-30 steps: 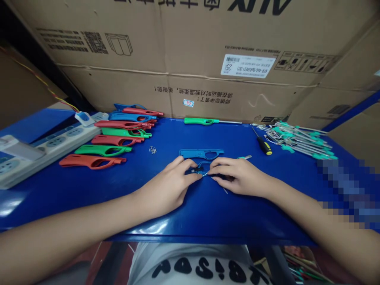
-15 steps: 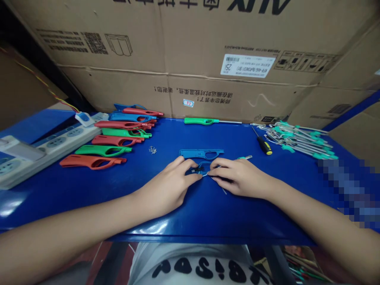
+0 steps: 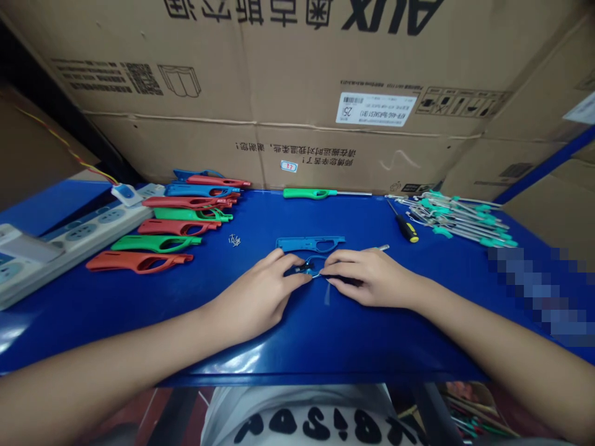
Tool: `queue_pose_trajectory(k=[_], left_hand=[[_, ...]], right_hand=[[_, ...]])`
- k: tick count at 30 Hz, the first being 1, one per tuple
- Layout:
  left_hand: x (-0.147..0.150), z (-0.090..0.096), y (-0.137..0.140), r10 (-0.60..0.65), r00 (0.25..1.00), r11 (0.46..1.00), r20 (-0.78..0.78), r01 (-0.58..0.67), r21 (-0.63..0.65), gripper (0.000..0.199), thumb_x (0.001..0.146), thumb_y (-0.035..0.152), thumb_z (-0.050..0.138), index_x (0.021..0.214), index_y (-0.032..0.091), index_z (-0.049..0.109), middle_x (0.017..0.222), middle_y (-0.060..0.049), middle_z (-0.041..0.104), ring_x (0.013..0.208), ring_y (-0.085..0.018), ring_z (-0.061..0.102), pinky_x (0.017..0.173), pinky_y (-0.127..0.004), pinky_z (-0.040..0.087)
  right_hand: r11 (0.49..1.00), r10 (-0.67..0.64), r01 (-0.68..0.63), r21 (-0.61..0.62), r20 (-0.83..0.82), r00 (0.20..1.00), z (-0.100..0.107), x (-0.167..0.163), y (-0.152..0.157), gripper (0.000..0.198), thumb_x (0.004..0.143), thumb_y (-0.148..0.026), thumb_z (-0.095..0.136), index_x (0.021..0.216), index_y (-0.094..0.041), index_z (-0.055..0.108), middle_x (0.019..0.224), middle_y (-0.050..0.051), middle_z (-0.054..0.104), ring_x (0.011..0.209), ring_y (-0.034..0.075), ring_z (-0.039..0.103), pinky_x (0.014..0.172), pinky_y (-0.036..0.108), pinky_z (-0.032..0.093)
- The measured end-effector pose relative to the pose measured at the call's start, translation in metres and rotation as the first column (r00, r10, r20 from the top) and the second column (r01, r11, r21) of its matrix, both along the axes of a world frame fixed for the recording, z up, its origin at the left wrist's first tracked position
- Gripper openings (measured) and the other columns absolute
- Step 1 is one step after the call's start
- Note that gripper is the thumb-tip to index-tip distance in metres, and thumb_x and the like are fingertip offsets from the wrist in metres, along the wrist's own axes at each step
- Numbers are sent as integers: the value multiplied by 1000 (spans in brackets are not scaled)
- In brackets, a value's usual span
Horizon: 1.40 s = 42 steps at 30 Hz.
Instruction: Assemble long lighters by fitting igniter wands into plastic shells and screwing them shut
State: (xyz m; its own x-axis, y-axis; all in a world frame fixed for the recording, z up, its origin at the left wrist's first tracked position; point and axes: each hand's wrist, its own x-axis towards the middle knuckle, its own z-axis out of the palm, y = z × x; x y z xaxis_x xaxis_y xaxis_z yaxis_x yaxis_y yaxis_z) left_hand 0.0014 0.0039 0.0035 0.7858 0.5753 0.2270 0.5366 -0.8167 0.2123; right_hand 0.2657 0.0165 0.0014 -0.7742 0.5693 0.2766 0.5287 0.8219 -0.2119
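Note:
Close together over the middle of the blue table, both my hands work on a blue lighter casing half point(image 3: 317, 261) with dark small parts inside. My left hand point(image 3: 264, 291) is closed around its left end, thumb and fingers pinching. With fingertips bent together, my right hand point(image 3: 367, 275) pinches at the casing's right side, where a thin pale wire shows; what exactly lies under its fingers is hidden. Just beyond lies another blue casing half point(image 3: 304, 243). A metal rod end point(image 3: 383, 248) pokes out behind my right hand.
Red, green and blue lighter casings point(image 3: 139, 262) line the left, beside a power strip point(image 3: 88, 229). Small screws point(image 3: 235, 240) lie nearby. Farther back are a green lighter point(image 3: 307, 194), a screwdriver point(image 3: 406, 228) and a pile of metal rods point(image 3: 458, 217). A large cardboard box point(image 3: 279, 80) stands behind.
The camera view has shifted slightly. My right fingertips have moved a little at the wire; a thin pale piece below them now looks blurred. My left hand keeps its grip.

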Motion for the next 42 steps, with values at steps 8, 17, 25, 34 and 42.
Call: queue_pose_trajectory(k=[8, 17, 25, 34, 42], left_hand=[[-2, 2, 6, -11, 1000, 1000, -15, 11, 17, 44, 93, 3, 47, 127, 21, 68, 134, -11, 65, 114, -28, 58, 97, -48, 55], [-3, 0, 7, -6, 999, 998, -53, 10, 60, 44, 92, 4, 50, 128, 21, 69, 136, -7, 67, 114, -28, 64, 95, -46, 58], [-3, -2, 8, 10, 1000, 997, 24, -11, 72, 43, 97, 9, 48, 137, 16, 61, 113, -10, 76, 103, -24, 69, 85, -39, 62], [-4, 6, -4, 39, 993, 995, -108, -28, 98, 52, 94, 4, 42, 144, 14, 53, 114, -16, 73, 100, -29, 69, 76, -40, 62], [-5, 7, -7, 36, 986, 993, -164, -17, 117, 59, 87, 0, 42, 144, 10, 52, 112, -16, 73, 97, -27, 69, 77, -38, 62]], right_hand=[[855, -494, 487, 178, -3, 869, 21, 27, 22, 11, 94, -28, 51, 97, -21, 59, 106, 6, 70, 73, 16, 63, 57, 26, 40], [231, -864, 955, 185, 490, 114, 57, 95, 42, 37, 90, -29, 51, 118, -8, 65, 123, 29, 63, 109, 41, 64, 71, 41, 47], [246, -817, 964, 98, 557, 152, 45, 118, 54, 20, 81, -14, 62, 97, -7, 70, 103, 28, 70, 93, 37, 68, 66, 38, 45], [340, -880, 926, 164, 402, 252, 56, 89, 44, 25, 94, -22, 44, 110, -18, 61, 114, 19, 69, 102, 32, 66, 72, 36, 46], [347, -835, 927, 142, 497, 236, 57, 94, 39, 18, 86, -23, 58, 99, -14, 66, 102, 22, 71, 91, 34, 68, 65, 38, 46]])
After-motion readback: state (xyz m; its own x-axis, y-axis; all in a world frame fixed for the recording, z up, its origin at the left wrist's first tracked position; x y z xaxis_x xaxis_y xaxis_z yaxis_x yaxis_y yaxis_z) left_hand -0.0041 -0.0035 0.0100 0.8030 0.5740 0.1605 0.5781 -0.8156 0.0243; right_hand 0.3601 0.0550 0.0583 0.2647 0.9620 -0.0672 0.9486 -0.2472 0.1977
